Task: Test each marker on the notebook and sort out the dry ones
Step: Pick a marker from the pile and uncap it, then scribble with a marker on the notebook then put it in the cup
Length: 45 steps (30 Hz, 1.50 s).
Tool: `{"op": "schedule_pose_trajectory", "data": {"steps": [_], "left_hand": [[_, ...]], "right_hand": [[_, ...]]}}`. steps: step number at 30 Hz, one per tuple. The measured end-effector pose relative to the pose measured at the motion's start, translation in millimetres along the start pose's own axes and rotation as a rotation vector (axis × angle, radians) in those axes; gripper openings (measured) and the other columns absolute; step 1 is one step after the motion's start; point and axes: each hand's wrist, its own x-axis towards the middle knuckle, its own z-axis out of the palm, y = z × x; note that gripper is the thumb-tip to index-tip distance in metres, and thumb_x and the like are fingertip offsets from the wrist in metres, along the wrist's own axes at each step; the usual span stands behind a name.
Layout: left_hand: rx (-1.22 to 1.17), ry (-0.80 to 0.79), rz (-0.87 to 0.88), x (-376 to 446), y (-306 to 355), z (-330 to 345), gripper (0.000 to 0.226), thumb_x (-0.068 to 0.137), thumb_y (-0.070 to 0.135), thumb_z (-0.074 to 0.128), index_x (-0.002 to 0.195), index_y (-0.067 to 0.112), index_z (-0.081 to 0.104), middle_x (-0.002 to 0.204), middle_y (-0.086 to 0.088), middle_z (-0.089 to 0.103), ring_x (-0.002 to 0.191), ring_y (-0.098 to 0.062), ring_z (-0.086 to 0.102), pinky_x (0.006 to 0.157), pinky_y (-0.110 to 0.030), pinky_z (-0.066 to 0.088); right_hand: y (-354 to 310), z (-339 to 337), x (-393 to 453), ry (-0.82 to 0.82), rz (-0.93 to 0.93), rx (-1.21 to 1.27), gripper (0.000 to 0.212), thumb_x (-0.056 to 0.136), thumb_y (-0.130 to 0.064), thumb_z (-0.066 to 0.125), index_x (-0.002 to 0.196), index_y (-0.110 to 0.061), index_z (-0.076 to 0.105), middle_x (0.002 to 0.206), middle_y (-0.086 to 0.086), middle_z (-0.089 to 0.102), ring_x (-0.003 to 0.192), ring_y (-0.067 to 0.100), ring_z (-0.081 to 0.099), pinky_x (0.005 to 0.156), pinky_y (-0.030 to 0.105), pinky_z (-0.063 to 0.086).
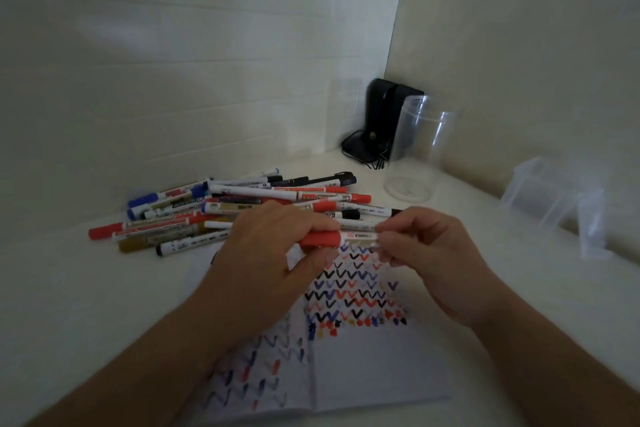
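1. Red-capped marker (341,239) held level above the open notebook (363,374), just in front of the marker pile (242,208).
2. Left hand (273,246) curled round the red cap, thumb under, fingers over; right hand (426,250) pinching the white barrel between thumb and fingertips. Whether the cap is seated or coming off: cannot tell.
3. Likely light and rigid, a smooth plastic tube, somewhat slippery; best gripped as now, one hand on the cap, the other on the barrel close to the joint, for a straight pull apart.
4. Tip probably soft felt, so light pressure on paper enough; hard pressing liable to crush it.
5. Notebook page thin and limp, already filled with rows of red, blue and black V-strokes in its upper half; bare paper lower right for a fresh stroke.
6. Pile loose and stacked crosswise just beyond the hands, touching the notebook's far edge; prone to rolling if nudged.
7. Clear plastic jar (419,149) upright and well to the right rear, black device (381,121) in the corner behind it.
8. Clear plastic bins (554,198) at far right, apart from the hands.
9. Nothing between marker and page; both forearms over the notebook's lower part, partly covering it.
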Motion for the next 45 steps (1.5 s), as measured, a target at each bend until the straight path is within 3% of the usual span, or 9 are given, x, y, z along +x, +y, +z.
{"op": "schedule_pose_trajectory", "data": {"steps": [4, 9, 14, 20, 23, 26, 30, 35, 45], "left_hand": [[-0.045, -0.014, -0.036, -0.3, 2.8, -2.0, 0.028, 0.097, 0.057, 0.05, 0.117, 0.044, 0.064, 0.105, 0.043, 0.051, 0.108, 0.018, 0.047, 0.096, -0.006, 0.026], [-0.233, -0.003, -0.22, -2.9, 19.6, 6.9, 0.025, 0.088, 0.05, 0.072, 0.101, 0.043, 0.052, 0.091, 0.027, 0.063, 0.099, 0.012, 0.055, 0.075, -0.004, 0.04], [-0.262, -0.092, -0.291, -8.5, 16.6, 6.8, 0.058, 0.083, 0.043, 0.079, 0.123, 0.053, 0.038, 0.111, 0.056, 0.05, 0.1, 0.029, 0.049, 0.073, -0.007, 0.039], [-0.131, -0.245, -0.237, -6.3, 6.1, 10.7, 0.057, 0.087, 0.036, 0.077, 0.123, 0.057, 0.038, 0.119, 0.044, 0.049, 0.094, 0.013, 0.06, 0.072, -0.009, 0.045], [-0.091, -0.28, -0.282, -6.6, -0.9, 14.4, 0.066, 0.085, 0.046, 0.075, 0.13, 0.065, 0.03, 0.12, 0.042, 0.05, 0.083, 0.004, 0.066, 0.076, -0.021, 0.056], [-0.098, -0.286, -0.286, -8.0, -3.9, 18.0, 0.072, 0.083, 0.04, 0.078, 0.127, 0.069, 0.029, 0.119, 0.039, 0.053, 0.077, -0.002, 0.067, 0.072, -0.024, 0.057], [-0.161, -0.285, -0.291, -8.6, -1.5, 21.4, 0.069, 0.081, 0.026, 0.084, 0.122, 0.061, 0.041, 0.115, 0.035, 0.055, 0.075, -0.008, 0.066, 0.063, -0.019, 0.053], [-0.169, -0.283, -0.277, -9.2, -4.1, 24.6, 0.077, 0.079, 0.022, 0.086, 0.122, 0.065, 0.039, 0.11, 0.033, 0.056, 0.061, 0.002, 0.058, 0.051, -0.015, 0.044], [-0.153, -0.264, -0.244, -10.2, -0.8, 19.6, 0.049, 0.091, 0.031, 0.074, 0.12, 0.056, 0.045, 0.111, 0.031, 0.055, 0.086, 0.012, 0.054, 0.063, -0.014, 0.041]], "right_hand": [[2.6, 4.0, -4.2, -0.056, -0.076, -0.356, 0.013, 0.092, -0.018, 0.076, 0.092, -0.031, 0.077, 0.093, -0.01, 0.075, 0.086, 0.01, 0.073, 0.073, 0.025, 0.057], [-18.6, 21.7, -6.3, -0.161, -0.538, -0.758, 0.033, 0.095, -0.026, 0.071, 0.127, -0.034, 0.068, 0.108, -0.016, 0.074, 0.099, 0.0, 0.062, 0.086, 0.011, 0.043], [-41.5, 1.8, -12.0, -0.262, -0.437, -0.787, 0.052, 0.101, -0.017, 0.063, 0.149, -0.034, 0.05, 0.114, -0.021, 0.067, 0.091, -0.011, 0.055, 0.082, 0.01, 0.04], [-60.4, -112.8, 15.4, 0.432, -0.358, -0.709, 0.054, 0.102, -0.015, 0.062, 0.149, -0.036, 0.047, 0.097, -0.011, 0.069, 0.069, -0.001, 0.061, 0.071, 0.013, 0.048], [-72.1, -191.3, 35.0, 0.855, -0.309, -0.608, 0.045, 0.1, -0.022, 0.06, 0.14, -0.04, 0.048, 0.101, -0.001, 0.071, 0.069, 0.01, 0.069, 0.07, 0.033, 0.059], [-61.2, -235.4, 39.0, 1.027, -0.215, -0.557, 0.039, 0.099, -0.026, 0.059, 0.132, -0.044, 0.048, 0.103, -0.001, 0.069, 0.079, 0.021, 0.071, 0.07, 0.042, 0.061], [-34.9, -239.8, 32.5, 0.834, -0.003, -0.802, 0.038, 0.096, -0.028, 0.067, 0.132, -0.036, 0.058, 0.092, -0.004, 0.069, 0.081, 0.021, 0.065, 0.069, 0.026, 0.041], [-11.7, -231.6, 27.1, 0.66, 0.105, -0.952, 0.032, 0.092, -0.035, 0.066, 0.124, -0.041, 0.064, 0.094, -0.01, 0.074, 0.079, 0.013, 0.067, 0.069, 0.025, 0.046], [-29.3, -200.9, 30.3, 0.749, -0.21, -1.156, 0.026, 0.091, -0.023, 0.067, 0.116, -0.026, 0.071, 0.099, -0.001, 0.067, 0.096, 0.026, 0.059, 0.092, 0.03, 0.038]]}}
